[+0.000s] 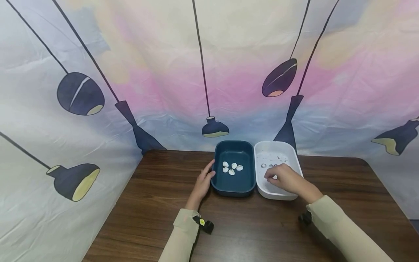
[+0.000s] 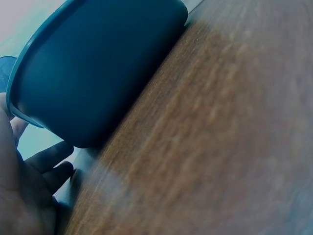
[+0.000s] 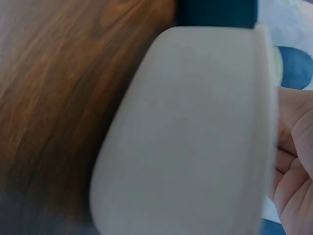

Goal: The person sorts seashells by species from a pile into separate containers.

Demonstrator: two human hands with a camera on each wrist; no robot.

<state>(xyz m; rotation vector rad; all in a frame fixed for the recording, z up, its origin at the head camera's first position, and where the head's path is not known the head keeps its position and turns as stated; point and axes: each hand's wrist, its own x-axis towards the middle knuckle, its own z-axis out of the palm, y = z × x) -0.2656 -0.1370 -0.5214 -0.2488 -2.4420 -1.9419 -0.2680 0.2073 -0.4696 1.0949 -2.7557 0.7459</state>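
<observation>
My left hand [image 1: 203,182] rests against the left side of a dark teal tray [image 1: 233,193], its fingers extended along the rim and wall. In the left wrist view, fingers [image 2: 51,161] spread beside the tray's corner. Several small white shell-like pieces [image 1: 231,172] lie on the teal tray's floor. My right hand [image 1: 287,179] is over the white tray [image 1: 278,196], fingers bent downward. Whether the fingertips pinch anything is not visible; in the right wrist view the white wall covers them. Small round greyish pieces [image 1: 263,165] lie in the white tray near this hand.
Both trays stand side by side, touching or nearly so, at the far edge of a brown wooden table [image 1: 255,225]. Behind them hangs a cloth backdrop [image 1: 163,72] printed with lamps. A black wrist camera [image 1: 206,226] sits on the left sleeve.
</observation>
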